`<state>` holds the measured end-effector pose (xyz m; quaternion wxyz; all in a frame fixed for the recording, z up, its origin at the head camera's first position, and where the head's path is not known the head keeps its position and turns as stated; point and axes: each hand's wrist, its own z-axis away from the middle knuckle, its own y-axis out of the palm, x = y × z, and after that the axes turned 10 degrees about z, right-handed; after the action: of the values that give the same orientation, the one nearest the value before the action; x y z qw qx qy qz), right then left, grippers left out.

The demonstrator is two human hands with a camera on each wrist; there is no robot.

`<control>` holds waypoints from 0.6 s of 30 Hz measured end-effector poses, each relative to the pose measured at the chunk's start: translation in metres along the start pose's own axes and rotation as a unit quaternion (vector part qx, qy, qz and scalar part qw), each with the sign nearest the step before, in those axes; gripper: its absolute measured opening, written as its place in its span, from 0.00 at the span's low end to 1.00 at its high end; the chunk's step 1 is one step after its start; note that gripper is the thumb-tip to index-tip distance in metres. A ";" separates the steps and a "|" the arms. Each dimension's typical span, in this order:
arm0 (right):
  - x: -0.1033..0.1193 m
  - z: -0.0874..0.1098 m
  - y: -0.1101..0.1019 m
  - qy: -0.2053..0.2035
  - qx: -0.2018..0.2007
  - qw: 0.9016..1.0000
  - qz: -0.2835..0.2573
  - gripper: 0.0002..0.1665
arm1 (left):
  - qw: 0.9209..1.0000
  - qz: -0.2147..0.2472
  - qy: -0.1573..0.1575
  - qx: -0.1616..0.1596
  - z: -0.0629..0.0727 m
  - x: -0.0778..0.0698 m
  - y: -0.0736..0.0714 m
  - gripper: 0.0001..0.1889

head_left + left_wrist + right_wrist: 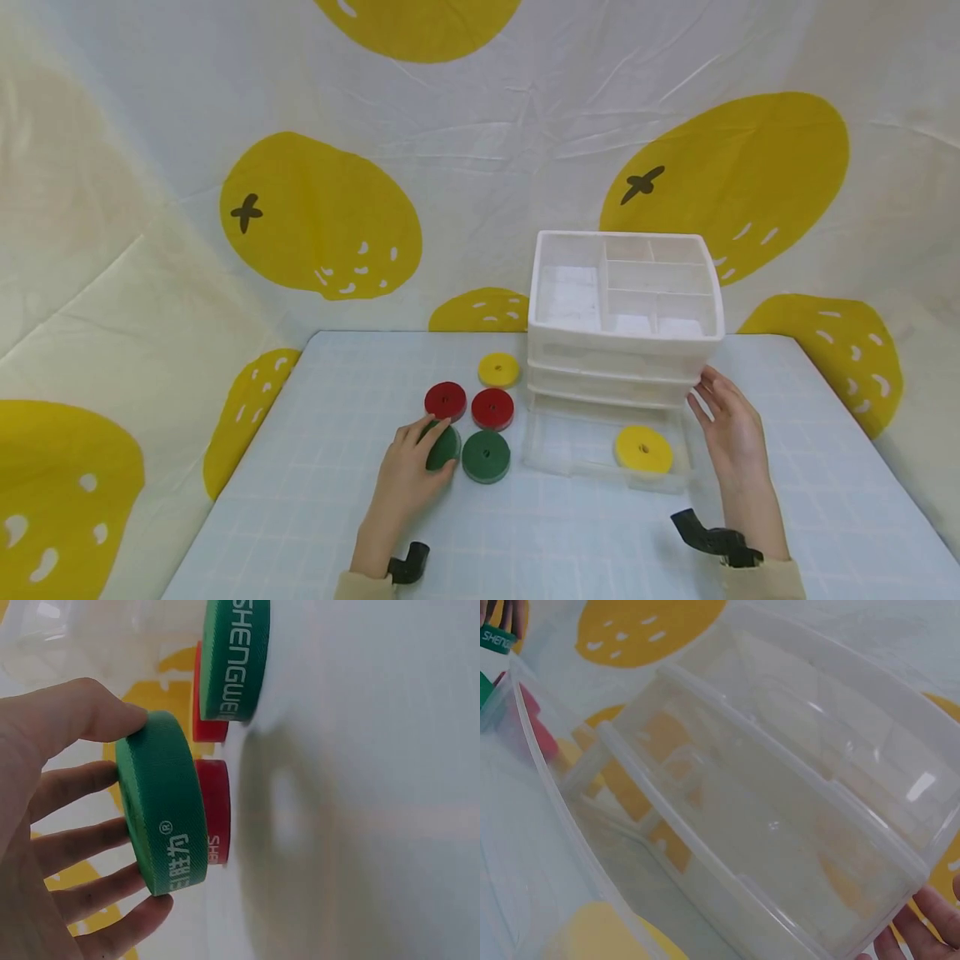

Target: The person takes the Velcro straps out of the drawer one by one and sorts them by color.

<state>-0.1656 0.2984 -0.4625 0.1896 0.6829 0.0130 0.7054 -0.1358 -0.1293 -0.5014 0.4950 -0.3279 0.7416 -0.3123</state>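
My left hand (408, 471) grips a green tape roll (161, 802) between thumb and fingertips; in the left wrist view the roll is tilted and held off the table. Beside it lies a second green roll (486, 457), with two red rolls (446, 401) (492, 408) just behind. My right hand (731, 421) rests relaxed fingers against the right side of a white plastic drawer box (622, 350). Its clear bottom drawer (570, 446) is pulled out, and a yellow roll (643, 450) lies inside. The right wrist view shows only some fingers (930, 919) at the box's edge.
Another yellow roll (498, 369) lies behind the red ones, left of the box. Open compartments (570, 292) form the box top. A pale checked cloth (300, 500) covers the table, and a fruit-patterned curtain (480, 192) hangs behind it.
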 end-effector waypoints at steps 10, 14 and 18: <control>0.001 0.000 0.000 0.002 -0.005 1.000 0.002 0.27 | 0.999 -0.001 -0.036 0.028 -0.004 0.008 0.006 0.29; 0.001 0.000 0.000 0.004 -0.001 1.000 0.002 0.28 | 0.999 -0.002 -0.039 0.035 -0.005 0.010 0.009 0.29; 0.000 0.000 -0.001 0.003 0.003 1.000 -0.002 0.28 | 0.998 -0.003 -0.043 0.040 -0.006 0.012 0.011 0.28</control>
<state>-0.1656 0.2991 -0.4623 0.1887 0.6813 0.0169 0.7071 -0.1467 -0.1314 -0.5141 0.5378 -0.3229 0.7060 -0.3286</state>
